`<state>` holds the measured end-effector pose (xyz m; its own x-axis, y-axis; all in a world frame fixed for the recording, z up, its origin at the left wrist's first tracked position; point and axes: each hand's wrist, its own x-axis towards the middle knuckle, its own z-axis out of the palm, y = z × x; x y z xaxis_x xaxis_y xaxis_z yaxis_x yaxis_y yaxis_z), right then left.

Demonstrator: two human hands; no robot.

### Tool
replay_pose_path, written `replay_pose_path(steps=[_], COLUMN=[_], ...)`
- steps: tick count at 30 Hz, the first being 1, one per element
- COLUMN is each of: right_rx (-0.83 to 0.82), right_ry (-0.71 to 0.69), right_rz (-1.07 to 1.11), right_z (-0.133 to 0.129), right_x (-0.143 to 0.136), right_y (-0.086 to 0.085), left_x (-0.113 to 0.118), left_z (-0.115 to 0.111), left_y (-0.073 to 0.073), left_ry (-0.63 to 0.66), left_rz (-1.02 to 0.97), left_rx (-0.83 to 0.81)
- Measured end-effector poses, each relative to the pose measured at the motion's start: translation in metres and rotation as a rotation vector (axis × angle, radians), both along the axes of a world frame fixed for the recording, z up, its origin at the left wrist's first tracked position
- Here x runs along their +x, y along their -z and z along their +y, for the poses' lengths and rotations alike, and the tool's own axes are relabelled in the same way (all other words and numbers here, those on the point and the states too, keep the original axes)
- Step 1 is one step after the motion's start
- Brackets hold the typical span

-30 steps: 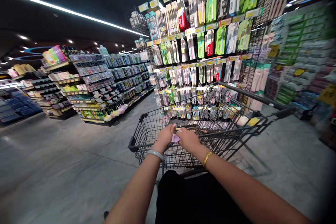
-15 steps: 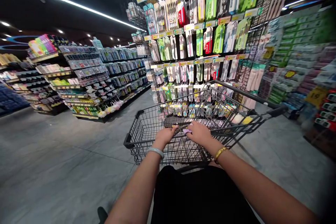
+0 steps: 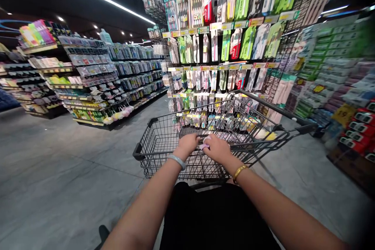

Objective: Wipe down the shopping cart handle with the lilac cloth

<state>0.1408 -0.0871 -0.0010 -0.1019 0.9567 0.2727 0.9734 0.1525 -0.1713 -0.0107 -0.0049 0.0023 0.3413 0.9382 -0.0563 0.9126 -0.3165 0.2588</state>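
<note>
Both hands meet over the near side of a dark wire shopping cart (image 3: 164, 152) that stands sideways in front of me. My left hand (image 3: 188, 143), a pale bangle at its wrist, is closed with its fingertips around something dark and small that I cannot make out. My right hand (image 3: 219, 148), with a gold bracelet at the wrist, is closed beside it on a small light-purple piece (image 3: 204, 146). What that piece is does not show clearly. The two hands nearly touch. The cart's handle (image 3: 263, 103) lies to the far right of them.
Behind the cart rises a rack of packaged toothbrushes (image 3: 225, 45). Shelves of goods (image 3: 88, 70) line the left side. On the right are stacked packs (image 3: 331, 62) and red boxes (image 3: 361, 127). Grey floor (image 3: 73, 164) runs around the cart.
The view has shifted slightly, and the rack looks a little nearer. My left fingers have curled in further and the hands have drawn closer together over the cart.
</note>
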Motion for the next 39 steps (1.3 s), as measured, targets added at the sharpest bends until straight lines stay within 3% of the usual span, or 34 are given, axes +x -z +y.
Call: replay_pose_path(steps=[5, 8, 12, 14, 18, 22, 24, 26, 30, 32, 34, 37, 39], right_rx=[0.02, -0.103, -0.218, -0.207, -0.033, 0.19, 0.192, 0.18, 0.35, 0.447, 0.451, 0.383, 0.369], right_ry=[-0.064, -0.012, 0.002, 0.082, 0.271, 0.09, -0.004, -0.005, 0.212, 0.343, 0.4, 0.287, 0.128], right_rz=[-0.011, 0.032, 0.078, 0.08, 0.03, -0.015, -0.008, 0.009, 0.081, 0.127, 0.161, 0.149, 0.1], right_z=[-0.003, 0.011, 0.028, 0.025, 0.004, -0.015, -0.021, -0.027, -0.032, -0.03, -0.025, -0.02, -0.022], right_x=[-0.003, 0.003, 0.034, 0.051, 0.048, 0.031, 0.047, 0.077, 0.123, 0.116, 0.092, 0.057, 0.056], right_y=[0.0, -0.004, -0.017, -0.019, -0.006, 0.013, 0.017, 0.02, 0.03, 0.035, 0.038, 0.037, 0.036], left_x=[0.019, 0.016, 0.011, 0.012, 0.019, 0.021, 0.018, 0.014, 0.013, 0.016, 0.018, 0.015, 0.009], left_z=[-0.007, -0.006, 0.0, 0.002, 0.008, 0.013, 0.014, 0.013, 0.009, 0.008, 0.008, 0.008, 0.009], left_y=[0.004, 0.004, 0.003, 0.005, 0.012, 0.018, 0.018, 0.015, 0.01, 0.008, 0.007, 0.006, 0.004], left_ry=[-0.035, -0.034, -0.013, 0.005, 0.001, -0.043, -0.044, -0.039, -0.018, -0.019, -0.037, -0.054, -0.04], left_rz=[-0.047, -0.058, -0.052, -0.054, -0.07, -0.108, -0.105, -0.102, -0.109, -0.114, -0.108, -0.083, -0.072], left_rx=[-0.047, -0.101, -0.185, -0.211, -0.366, -0.549, -0.561, -0.567, -0.569, -0.58, -0.598, -0.605, -0.585])
